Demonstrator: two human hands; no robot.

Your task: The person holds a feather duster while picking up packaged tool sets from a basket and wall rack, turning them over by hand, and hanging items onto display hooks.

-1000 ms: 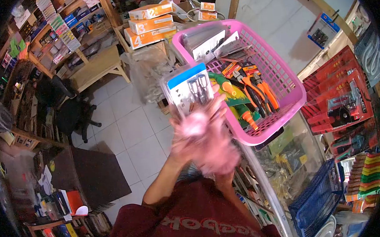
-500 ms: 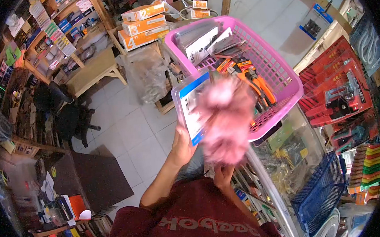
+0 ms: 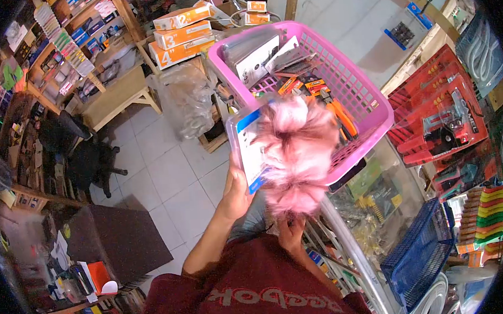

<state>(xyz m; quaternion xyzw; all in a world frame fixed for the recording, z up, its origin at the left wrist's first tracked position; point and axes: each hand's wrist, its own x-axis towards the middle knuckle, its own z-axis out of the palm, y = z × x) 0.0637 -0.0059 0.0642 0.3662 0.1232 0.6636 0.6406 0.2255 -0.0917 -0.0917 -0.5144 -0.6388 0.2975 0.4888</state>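
Observation:
My left hand [image 3: 236, 193] is closed on the edge of a clear plastic pack [image 3: 245, 148] with a blue and white card, held upright. In my right hand [image 3: 291, 229] is the lower end of a fluffy pink duster [image 3: 301, 153], its fingers wrapped round the handle, which is mostly hidden. The duster's tufts lie against the pack's right side and cover much of it. Just beyond both hands stands a pink plastic basket [image 3: 384, 113]. Inside it are orange-handled pliers [image 3: 344, 118] and several flat packs [image 3: 256, 62].
Below the basket, a glass counter with a metal edge [image 3: 358, 260] runs along my right. A blue mesh basket [image 3: 419, 256] and red tool packs [image 3: 444, 120] are on that side. Orange and white boxes [image 3: 183, 36] are stacked ahead. A dark desk [image 3: 117, 242] stands at left.
The duster's tufts look sharper and more spread, and have shifted slightly against the pack. Both hands keep their hold. The whole view has shifted a little.

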